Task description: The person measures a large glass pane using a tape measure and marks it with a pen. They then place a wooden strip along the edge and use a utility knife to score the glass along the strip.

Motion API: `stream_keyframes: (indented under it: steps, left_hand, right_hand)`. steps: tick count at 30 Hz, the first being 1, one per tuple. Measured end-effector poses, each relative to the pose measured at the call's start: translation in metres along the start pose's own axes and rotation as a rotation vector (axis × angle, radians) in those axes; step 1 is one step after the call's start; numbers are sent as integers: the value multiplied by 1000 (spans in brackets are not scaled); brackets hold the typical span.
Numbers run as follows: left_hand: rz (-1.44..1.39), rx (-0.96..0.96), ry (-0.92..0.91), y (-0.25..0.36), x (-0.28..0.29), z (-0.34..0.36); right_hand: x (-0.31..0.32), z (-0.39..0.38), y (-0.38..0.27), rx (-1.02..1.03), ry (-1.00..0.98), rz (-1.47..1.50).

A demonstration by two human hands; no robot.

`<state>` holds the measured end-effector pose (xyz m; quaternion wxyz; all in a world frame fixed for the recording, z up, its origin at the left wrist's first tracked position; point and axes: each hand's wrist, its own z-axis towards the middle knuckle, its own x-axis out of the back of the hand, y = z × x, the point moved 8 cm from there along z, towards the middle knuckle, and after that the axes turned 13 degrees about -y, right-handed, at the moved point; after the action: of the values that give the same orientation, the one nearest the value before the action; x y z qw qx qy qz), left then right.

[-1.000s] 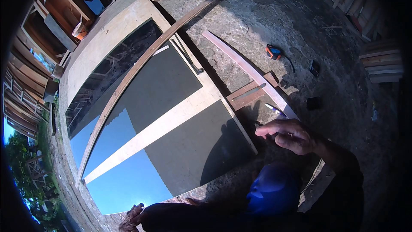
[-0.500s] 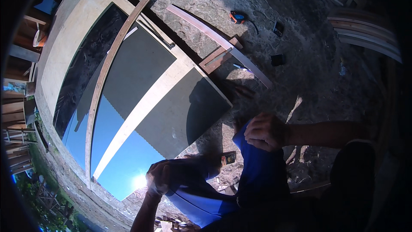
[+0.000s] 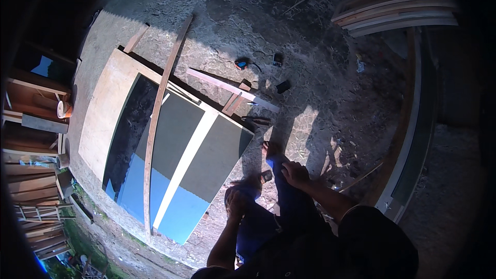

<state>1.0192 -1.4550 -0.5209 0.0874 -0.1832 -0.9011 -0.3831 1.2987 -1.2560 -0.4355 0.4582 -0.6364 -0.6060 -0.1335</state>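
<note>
My left hand [image 3: 236, 204] is bent over the left knee of the blue trousers [image 3: 253, 227], its fingers curled against the cloth. On the other leg, my right hand [image 3: 296, 174] curls over the knee and grips the fabric. Shade blurs the fingertips of both hands. A bare foot [image 3: 265, 147] shows beyond the right knee. Left of my legs lies a large wooden-framed panel [image 3: 95, 124] with dark and mirror-like panes [image 3: 175, 134]. A long wooden strip [image 3: 153, 139] crosses it. Between my legs sits a small dark box [image 3: 266, 176].
Beyond the panel lie a pale batten [image 3: 227, 87] across a short wood block [image 3: 236, 99], a pen [image 3: 252, 104], a dark tool [image 3: 257, 121], a tape measure [image 3: 241, 64] and a black object [image 3: 283, 87]. Boards [image 3: 398, 15] are stacked far right; a long frame [image 3: 408, 139] lies nearer.
The view has pulled back and shifted, so the panel and my legs look smaller and more floor shows at the right. Both hands stay at the knees.
</note>
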Motion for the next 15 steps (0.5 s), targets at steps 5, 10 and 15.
stream_keyframes:
  steps: [5,10,15]
  left_hand:
    - [118,-38,36,49,-11,-24]
    - [-38,181,80,55,37,-35]
    - [70,391,244,68,58,-66]
  right_hand:
    - [30,-80,84,-345,122,292]
    - [69,-79,163,-406,86,325]
    - [125,-14,235,-357,-47,306]
